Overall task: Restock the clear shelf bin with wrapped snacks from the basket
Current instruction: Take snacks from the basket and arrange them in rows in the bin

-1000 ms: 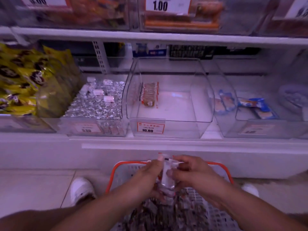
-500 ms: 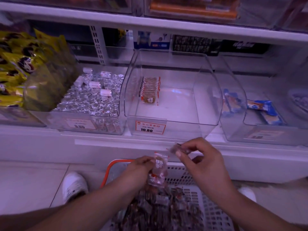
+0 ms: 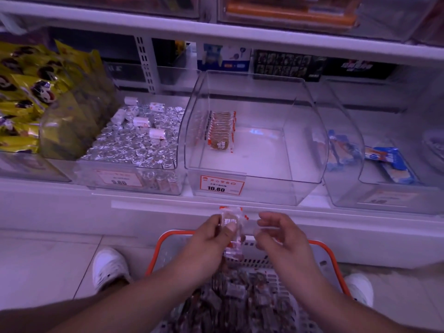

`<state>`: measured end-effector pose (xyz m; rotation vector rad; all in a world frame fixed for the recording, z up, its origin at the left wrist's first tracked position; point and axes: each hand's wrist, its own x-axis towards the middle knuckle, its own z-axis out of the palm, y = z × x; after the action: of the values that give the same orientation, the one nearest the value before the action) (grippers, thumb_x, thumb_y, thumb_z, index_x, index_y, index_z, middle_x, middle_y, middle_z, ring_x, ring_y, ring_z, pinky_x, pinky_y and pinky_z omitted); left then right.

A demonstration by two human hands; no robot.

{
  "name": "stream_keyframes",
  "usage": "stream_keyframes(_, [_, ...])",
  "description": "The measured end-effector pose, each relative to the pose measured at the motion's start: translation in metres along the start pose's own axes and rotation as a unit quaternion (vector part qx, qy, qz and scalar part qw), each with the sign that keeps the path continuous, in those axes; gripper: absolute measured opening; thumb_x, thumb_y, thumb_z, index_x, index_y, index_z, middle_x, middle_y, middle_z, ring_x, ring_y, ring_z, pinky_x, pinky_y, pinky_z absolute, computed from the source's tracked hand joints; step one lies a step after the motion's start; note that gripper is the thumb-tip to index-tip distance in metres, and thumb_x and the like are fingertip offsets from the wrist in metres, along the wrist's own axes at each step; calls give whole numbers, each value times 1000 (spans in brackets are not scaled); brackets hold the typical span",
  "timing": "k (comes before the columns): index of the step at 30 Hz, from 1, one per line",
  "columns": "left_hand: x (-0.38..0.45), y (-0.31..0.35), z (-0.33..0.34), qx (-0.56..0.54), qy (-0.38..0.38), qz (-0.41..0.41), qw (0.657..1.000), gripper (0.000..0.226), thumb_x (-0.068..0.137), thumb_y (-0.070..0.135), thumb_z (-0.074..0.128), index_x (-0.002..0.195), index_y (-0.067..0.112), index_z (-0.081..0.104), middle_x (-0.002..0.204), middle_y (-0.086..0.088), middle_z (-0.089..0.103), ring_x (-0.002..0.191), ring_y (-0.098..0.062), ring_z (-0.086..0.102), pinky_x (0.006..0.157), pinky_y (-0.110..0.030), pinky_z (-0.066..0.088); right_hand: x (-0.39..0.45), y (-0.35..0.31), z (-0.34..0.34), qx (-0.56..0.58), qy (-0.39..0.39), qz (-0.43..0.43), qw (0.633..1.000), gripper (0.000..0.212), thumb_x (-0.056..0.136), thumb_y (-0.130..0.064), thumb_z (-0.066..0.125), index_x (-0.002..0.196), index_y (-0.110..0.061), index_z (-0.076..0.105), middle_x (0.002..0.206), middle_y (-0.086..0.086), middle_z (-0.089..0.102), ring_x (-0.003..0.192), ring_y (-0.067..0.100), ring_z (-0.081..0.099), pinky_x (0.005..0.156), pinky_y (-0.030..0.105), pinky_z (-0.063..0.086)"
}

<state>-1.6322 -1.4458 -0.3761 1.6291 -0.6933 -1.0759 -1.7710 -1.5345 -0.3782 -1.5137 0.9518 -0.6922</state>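
- Left hand [image 3: 211, 239] has its fingers and thumb clamped on a small stack of wrapped snacks [image 3: 231, 230], held upright over the basket [image 3: 322, 246], probably so they go in as one neat batch.
- Right hand [image 3: 283, 236] sits just beside it, fingers curled. There might be a clear wrapper pinched at the tips, but honestly I can't tell.
- Both hands hover above the basket, so anything dropped likely lands back on the heap of snacks [image 3: 237, 306].
- The clear shelf bin [image 3: 254, 188] is straight ahead on the shelf and mostly bare, with just one tidy row [image 3: 219, 129] standing on edge along its left side. My guess is new ones extend that row.
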Motion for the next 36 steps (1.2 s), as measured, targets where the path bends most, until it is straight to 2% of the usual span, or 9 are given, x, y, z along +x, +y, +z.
stream_keyframes(3, [-5, -2, -2, 132, -34, 156, 978, 26, 102, 31, 48, 126, 22, 56, 110, 7, 65, 100, 4, 61, 87, -16, 47, 5, 1, 3, 144, -85, 180, 969, 51, 85, -17, 73, 131, -24, 55, 111, 6, 72, 93, 22, 73, 84, 45, 59])
stream_keyframes(6, [-4, 1, -9, 361, -55, 253, 896, 53, 102, 32, 47, 153, 25, 31, 124, 9, 48, 115, -8, 53, 94, -18, 40, 5, -4, -5, -99, -103, -18, 990, 74, 89, -20, 70, 150, -35, 32, 131, -12, 54, 108, 5, 64, 85, 26, 56])
stream_keyframes(8, [-1, 9, -21, 444, -61, 281, 849, 70, 100, 37, 49, 158, 27, 12, 133, 9, 44, 119, -13, 49, 94, -20, 37, 9, -17, -16, -216, -159, -148, 952, 71, 86, -33, 67, 147, -44, 33, 131, -24, 47, 117, 0, 56, 90, 22, 52])
stream_keyframes(12, [-2, 33, -41, 413, -77, 299, 857, 97, 90, 46, 63, 151, 47, -12, 138, 20, 51, 117, -5, 51, 96, -15, 38, 11, -44, -21, -286, -237, -238, 898, 50, 85, -38, 67, 133, -41, 54, 115, -20, 56, 105, 5, 61, 86, 26, 53])
stream_keyframes(17, [-1, 58, -64, 349, 17, 379, 857, 95, 76, 44, 80, 148, 53, 19, 106, 35, 48, 91, 22, 47, 75, 1, 34, 32, -98, -20, -311, -219, -233, 895, 40, 77, -35, 79, 110, -38, 56, 99, -17, 63, 90, 7, 63, 79, 31, 54])
stream_keyframes(20, [6, 71, -71, 343, 65, 418, 838, 90, 75, 37, 82, 147, 46, 29, 101, 28, 44, 88, 24, 45, 75, 3, 32, 49, -132, -3, -359, -246, -266, 860, 48, 78, -37, 77, 120, -38, 52, 99, -19, 63, 90, 2, 62, 81, 25, 51])
stream_keyframes(24, [20, 86, -89, 321, 143, 409, 842, 87, 74, 61, 69, 149, 35, 32, 120, 10, 57, 103, 1, 54, 86, -17, 43, 92, -158, 16, -393, -250, -312, 828, 29, 75, -32, 77, 104, -32, 69, 92, -13, 69, 80, 4, 64, 71, 23, 53])
stream_keyframes(28, [33, 87, -115, 384, 213, 326, 837, 74, 90, 69, 42, 148, 24, 38, 142, -1, 45, 124, -22, 46, 102, -41, 42, 156, -143, 24, -424, -158, -298, 840, 24, 76, -24, 77, 97, -33, 71, 90, -9, 72, 77, 4, 64, 73, 30, 53])
stream_keyframes(36, [41, 70, -123, 445, 160, 278, 836, 71, 92, 68, 27, 149, 27, 36, 146, 4, 42, 123, -24, 50, 105, -43, 39, 211, -69, 56, -591, -163, -363, 702, 27, 89, -34, 57, 106, -16, 68, 111, 9, 61, 106, 32, 55, 86, 39, 49])
